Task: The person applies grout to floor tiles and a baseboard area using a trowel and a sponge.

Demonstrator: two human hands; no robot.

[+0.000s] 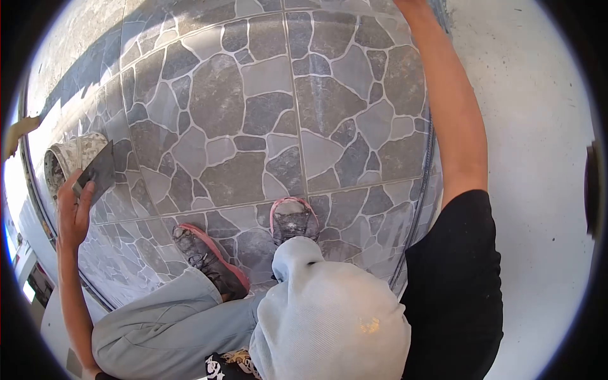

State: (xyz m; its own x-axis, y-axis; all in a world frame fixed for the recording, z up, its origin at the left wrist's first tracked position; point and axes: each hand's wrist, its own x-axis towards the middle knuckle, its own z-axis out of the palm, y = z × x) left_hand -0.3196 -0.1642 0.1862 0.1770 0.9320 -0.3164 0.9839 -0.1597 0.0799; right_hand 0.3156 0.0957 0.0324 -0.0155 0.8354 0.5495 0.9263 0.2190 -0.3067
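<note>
My left hand (76,212) is closed around a putty knife (101,174) with a wide, dark, flat blade. Right beside the blade, a bucket (79,152) caked with dried mortar lies tipped on its side, its mouth facing left. The blade overlaps the bucket's lower side in this view. My right forearm (453,107) stretches forward along the wall, and the hand itself is cut off by the top edge. Under both arms spreads a floor of stone-patterned tiles (234,171) with pale lines between the shapes.
A pale wall (525,158) runs down the right side, with a dark cable-like strip (421,202) along the floor near it. My dusty shoes (212,259) stand on the tiles. At the far left edge, part of another person's hand (24,130) shows.
</note>
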